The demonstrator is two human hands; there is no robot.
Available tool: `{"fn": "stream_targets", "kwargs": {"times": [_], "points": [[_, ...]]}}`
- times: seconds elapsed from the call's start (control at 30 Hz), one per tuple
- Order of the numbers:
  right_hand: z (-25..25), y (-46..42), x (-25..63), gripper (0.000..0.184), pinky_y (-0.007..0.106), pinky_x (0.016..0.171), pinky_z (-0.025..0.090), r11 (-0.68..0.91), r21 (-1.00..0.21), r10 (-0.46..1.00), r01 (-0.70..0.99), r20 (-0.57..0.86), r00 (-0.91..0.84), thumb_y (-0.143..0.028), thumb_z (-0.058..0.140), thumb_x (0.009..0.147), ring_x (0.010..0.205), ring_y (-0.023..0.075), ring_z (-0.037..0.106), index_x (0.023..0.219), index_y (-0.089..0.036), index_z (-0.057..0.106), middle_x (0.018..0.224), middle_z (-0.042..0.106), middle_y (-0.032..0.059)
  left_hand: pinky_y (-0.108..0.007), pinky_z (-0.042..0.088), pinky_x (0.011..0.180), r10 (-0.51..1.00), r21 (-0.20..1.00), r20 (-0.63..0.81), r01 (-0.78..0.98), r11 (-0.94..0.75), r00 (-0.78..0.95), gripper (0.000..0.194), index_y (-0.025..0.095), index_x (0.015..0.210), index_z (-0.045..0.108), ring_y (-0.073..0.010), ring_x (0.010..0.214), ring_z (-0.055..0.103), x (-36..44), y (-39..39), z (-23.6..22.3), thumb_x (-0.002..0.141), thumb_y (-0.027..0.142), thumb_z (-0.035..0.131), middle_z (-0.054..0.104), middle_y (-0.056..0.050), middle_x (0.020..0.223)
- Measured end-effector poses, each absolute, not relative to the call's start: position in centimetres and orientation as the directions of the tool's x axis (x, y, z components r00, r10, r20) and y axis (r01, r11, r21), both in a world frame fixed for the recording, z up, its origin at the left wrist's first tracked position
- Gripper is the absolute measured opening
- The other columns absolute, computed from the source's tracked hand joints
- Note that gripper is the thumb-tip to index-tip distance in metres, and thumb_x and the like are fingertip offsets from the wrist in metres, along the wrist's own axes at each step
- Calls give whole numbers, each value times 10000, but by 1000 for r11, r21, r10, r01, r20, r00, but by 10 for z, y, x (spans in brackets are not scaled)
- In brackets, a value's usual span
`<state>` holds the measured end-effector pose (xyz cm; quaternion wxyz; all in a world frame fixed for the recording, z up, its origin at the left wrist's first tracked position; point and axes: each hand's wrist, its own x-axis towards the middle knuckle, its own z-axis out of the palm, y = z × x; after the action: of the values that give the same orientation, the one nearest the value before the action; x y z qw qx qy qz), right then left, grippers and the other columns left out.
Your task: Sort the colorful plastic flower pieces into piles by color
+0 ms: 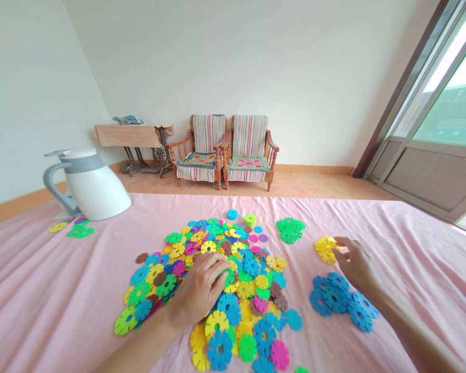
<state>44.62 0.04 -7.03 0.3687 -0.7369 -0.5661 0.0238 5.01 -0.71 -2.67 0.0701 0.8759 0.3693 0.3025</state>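
Observation:
A large heap of notched plastic flower discs in many colours lies on the pink cloth. My left hand rests over the heap, its fingers curled down around a green notched disc near the thumb. At the right, my right hand reaches a small pile of yellow notched discs; thumb and fingertips pinch a yellow disc at the pile's right edge. Just below that hand is a group of blue notched discs. A cluster of green notched discs sits farther back.
A white and grey jug stands at the table's left, with a few green discs and a yellow disc by it. Beyond the pink cloth are two wooden armchairs, a cloth-covered sewing table and a glazed door.

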Motion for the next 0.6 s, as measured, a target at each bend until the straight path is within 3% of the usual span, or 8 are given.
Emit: {"fn": "stream_targets", "kwargs": {"times": [0.13, 0.27, 0.43, 0.53, 0.6], "points": [[-59, -7, 409, 244, 311, 620, 470, 46, -562, 881, 826, 413, 232, -297, 418, 837, 632, 170, 606, 905, -170, 614, 854, 651, 82, -347, 480, 879, 689, 345, 482, 605, -717, 541, 193, 225, 1037, 616, -185, 979, 560, 51, -7, -27, 917, 161, 479, 614, -44, 1007], [-35, -20, 348, 239, 286, 615, 457, 273, -513, 927, 814, 367, -80, -276, 422, 878, 655, 161, 598, 872, -184, 643, 770, 636, 43, -347, 485, 869, 685, 347, 493, 600, -720, 537, 191, 230, 1036, 622, -188, 970, 565, 50, -6, -28, 915, 174, 486, 618, -45, 998], [-17, -28, 292, 242, 310, 734, 481, 440, -497, 894, 748, 323, -311, -188, 482, 863, 837, 185, 613, 1041, -206, 645, 910, 634, 56, -345, 484, 870, 689, 336, 482, 612, -716, 541, 191, 230, 1037, 627, -190, 976, 568, 51, -7, -27, 916, 181, 488, 620, -47, 1004], [-17, -24, 276, 353, 353, 841, 471, 481, -463, 873, 745, 330, -359, -157, 566, 806, 997, 229, 578, 1156, -182, 606, 1047, 628, 100, -339, 488, 862, 682, 328, 493, 611, -721, 540, 191, 229, 1034, 631, -189, 967, 572, 51, -6, -25, 914, 181, 490, 624, -49, 997], [-17, -22, 270, 361, 351, 850, 465, 470, -448, 879, 760, 316, -357, -151, 591, 791, 1007, 235, 568, 1151, -170, 610, 1053, 626, 108, -339, 486, 862, 680, 327, 493, 609, -722, 542, 189, 226, 1035, 628, -189, 966, 572, 51, -6, -25, 916, 181, 488, 623, -49, 997]]}}
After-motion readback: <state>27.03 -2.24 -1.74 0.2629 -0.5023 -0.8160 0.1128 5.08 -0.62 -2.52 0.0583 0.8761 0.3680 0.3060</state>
